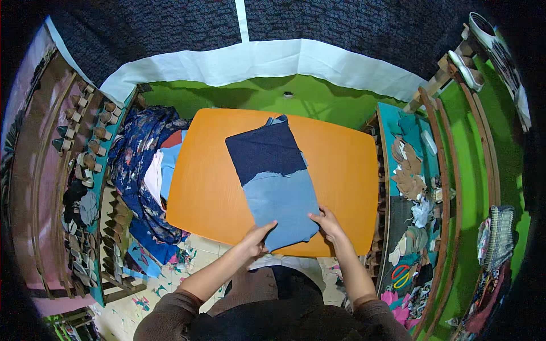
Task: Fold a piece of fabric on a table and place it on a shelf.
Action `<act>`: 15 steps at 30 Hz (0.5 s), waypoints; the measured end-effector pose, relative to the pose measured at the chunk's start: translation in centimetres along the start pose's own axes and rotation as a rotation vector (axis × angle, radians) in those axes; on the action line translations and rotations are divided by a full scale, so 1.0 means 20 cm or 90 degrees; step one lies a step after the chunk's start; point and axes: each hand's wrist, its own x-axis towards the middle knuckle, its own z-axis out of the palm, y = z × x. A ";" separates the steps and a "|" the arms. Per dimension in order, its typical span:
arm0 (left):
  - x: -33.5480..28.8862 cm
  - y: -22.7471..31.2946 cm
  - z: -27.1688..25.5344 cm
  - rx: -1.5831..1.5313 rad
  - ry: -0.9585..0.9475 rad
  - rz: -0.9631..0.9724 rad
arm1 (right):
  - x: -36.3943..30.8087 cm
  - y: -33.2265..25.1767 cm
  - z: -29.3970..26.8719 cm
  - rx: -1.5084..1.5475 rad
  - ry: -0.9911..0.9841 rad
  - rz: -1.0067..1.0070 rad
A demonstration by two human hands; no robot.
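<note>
A folded cloth [281, 199] lies slightly tilted on the orange table [205, 170]. Its near part is light blue, and a dark navy piece with a frayed lower edge covers the far part. My left hand [256, 240] grips the near left edge, thumb on top and fingers mostly hidden beneath. At the near right edge, my right hand [328, 223] pinches the cloth the same way. The near corner of the cloth reaches the table's front edge. Small scraps of fabric stick out at its far end.
A shelf with shoe lasts [94, 145] runs along the left, beside heaped dark patterned fabric [133, 153]. To the right, another shelf carries brown cut pieces [406, 170], crumpled cloth and red-and-yellow-handled scissors [401, 277]. Scraps litter the tiled floor [196, 256].
</note>
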 end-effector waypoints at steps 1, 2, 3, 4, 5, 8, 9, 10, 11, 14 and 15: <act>-0.01 0.00 0.00 0.003 -0.003 0.000 | 0.00 0.01 -0.01 -0.007 0.006 -0.012; -0.04 0.00 0.01 0.057 0.017 0.041 | 0.00 0.03 -0.01 -0.014 0.013 -0.025; -0.05 -0.01 0.02 0.111 0.037 0.082 | -0.01 0.05 -0.01 -0.013 0.017 -0.028; -0.04 0.00 -0.01 0.114 0.038 0.085 | -0.04 0.11 0.02 0.073 0.143 -0.039; 0.00 0.00 -0.06 0.143 0.117 0.242 | -0.07 0.12 0.08 0.158 0.267 -0.051; 0.22 0.23 -0.30 0.416 0.421 0.707 | -0.23 0.13 0.26 0.317 0.270 0.084; 0.06 0.44 -0.16 0.452 0.371 0.715 | -0.28 0.16 0.26 0.373 0.272 0.222; 0.06 0.59 -0.18 0.554 0.421 0.767 | -0.28 0.18 0.30 0.371 0.262 0.221; 0.11 0.71 -0.20 0.659 0.465 0.813 | -0.25 0.22 0.32 0.340 0.230 0.234; 0.21 0.92 -0.09 0.812 0.477 0.884 | -0.16 0.33 0.30 0.309 0.231 0.139; 0.22 0.95 -0.05 0.923 0.468 0.868 | -0.13 0.35 0.26 0.300 0.259 0.031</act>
